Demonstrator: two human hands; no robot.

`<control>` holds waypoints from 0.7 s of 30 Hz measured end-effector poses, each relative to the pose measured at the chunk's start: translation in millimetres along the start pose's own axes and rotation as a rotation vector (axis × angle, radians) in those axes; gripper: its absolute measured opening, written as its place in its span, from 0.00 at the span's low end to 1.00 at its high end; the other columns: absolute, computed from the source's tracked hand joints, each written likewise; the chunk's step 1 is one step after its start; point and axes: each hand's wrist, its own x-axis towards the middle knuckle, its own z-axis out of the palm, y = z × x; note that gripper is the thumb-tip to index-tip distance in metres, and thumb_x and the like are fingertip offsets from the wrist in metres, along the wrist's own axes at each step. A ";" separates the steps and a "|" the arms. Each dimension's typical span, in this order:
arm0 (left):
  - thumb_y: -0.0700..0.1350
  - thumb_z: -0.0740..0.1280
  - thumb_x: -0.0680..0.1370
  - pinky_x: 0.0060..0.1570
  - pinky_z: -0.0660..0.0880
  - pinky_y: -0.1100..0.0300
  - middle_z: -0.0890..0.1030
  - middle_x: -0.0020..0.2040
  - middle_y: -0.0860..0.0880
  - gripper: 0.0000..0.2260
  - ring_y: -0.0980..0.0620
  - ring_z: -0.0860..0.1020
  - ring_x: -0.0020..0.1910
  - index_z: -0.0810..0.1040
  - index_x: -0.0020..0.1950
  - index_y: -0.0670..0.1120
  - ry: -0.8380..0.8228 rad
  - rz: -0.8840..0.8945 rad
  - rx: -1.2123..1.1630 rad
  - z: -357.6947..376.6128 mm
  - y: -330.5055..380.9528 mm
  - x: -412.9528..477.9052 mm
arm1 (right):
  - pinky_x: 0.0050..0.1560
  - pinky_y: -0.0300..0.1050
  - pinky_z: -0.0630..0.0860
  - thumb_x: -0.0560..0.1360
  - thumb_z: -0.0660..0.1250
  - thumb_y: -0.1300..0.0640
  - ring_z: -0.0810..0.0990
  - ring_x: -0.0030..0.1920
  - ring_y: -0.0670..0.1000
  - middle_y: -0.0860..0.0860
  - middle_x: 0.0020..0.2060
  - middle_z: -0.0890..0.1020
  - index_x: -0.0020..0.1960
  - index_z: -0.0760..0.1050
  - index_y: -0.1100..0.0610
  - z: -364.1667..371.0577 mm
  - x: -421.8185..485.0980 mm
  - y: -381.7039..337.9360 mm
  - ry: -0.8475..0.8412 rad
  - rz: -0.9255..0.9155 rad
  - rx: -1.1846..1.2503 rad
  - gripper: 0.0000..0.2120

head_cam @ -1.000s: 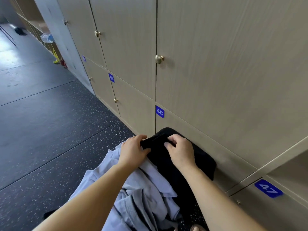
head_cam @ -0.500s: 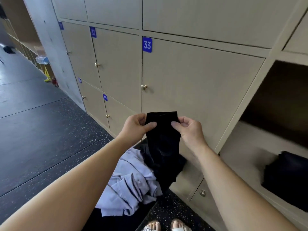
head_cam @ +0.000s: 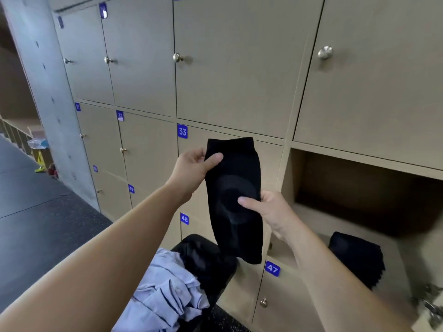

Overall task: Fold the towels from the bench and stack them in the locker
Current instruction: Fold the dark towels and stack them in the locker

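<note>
A narrow black cloth [head_cam: 236, 178] hangs in front of locker 33, lifted up at chest height. My left hand [head_cam: 194, 167] pinches its upper left edge near the top. My right hand [head_cam: 268, 209] pinches its right edge about halfway down, thumb on the front. Below, on the bench, lie a crumpled light blue garment [head_cam: 165, 293] and more black cloth [head_cam: 203, 257]. The open locker [head_cam: 359, 195] at the right holds a stack of folded black cloth [head_cam: 357, 257].
Beige locker doors with round knobs [head_cam: 177, 58] fill the wall ahead. Locker 47 [head_cam: 272, 268] is below the open one. A grey concrete pillar [head_cam: 48, 92] stands at the left. Dark speckled floor [head_cam: 36, 224] stretches left. Keys [head_cam: 431, 305] hang at the lower right.
I have lifted the black cloth from the bench pile up before the lockers. My right hand has slid from the top edge down to the middle of the right side.
</note>
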 end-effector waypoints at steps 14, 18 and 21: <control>0.44 0.66 0.80 0.53 0.78 0.57 0.85 0.53 0.43 0.10 0.46 0.82 0.56 0.82 0.58 0.42 -0.179 -0.139 -0.025 29.7 6.0 -32.5 | 0.43 0.41 0.81 0.75 0.70 0.55 0.84 0.45 0.49 0.51 0.43 0.86 0.51 0.82 0.58 -34.7 -23.1 -50.3 0.123 -0.180 -0.061 0.07; 0.44 0.70 0.78 0.48 0.79 0.59 0.85 0.41 0.45 0.07 0.47 0.83 0.46 0.81 0.43 0.42 -0.064 -0.022 0.070 40.7 16.8 -30.6 | 0.31 0.32 0.73 0.75 0.70 0.57 0.81 0.34 0.42 0.49 0.34 0.84 0.45 0.82 0.60 -49.8 -32.0 -58.6 0.205 -0.189 -0.102 0.06; 0.46 0.72 0.76 0.45 0.76 0.59 0.81 0.34 0.48 0.14 0.52 0.79 0.37 0.74 0.34 0.43 -0.002 0.048 0.127 49.6 25.3 -28.2 | 0.28 0.30 0.69 0.76 0.70 0.57 0.76 0.27 0.39 0.48 0.28 0.80 0.35 0.77 0.59 -60.8 -36.6 -68.1 0.246 -0.227 -0.151 0.11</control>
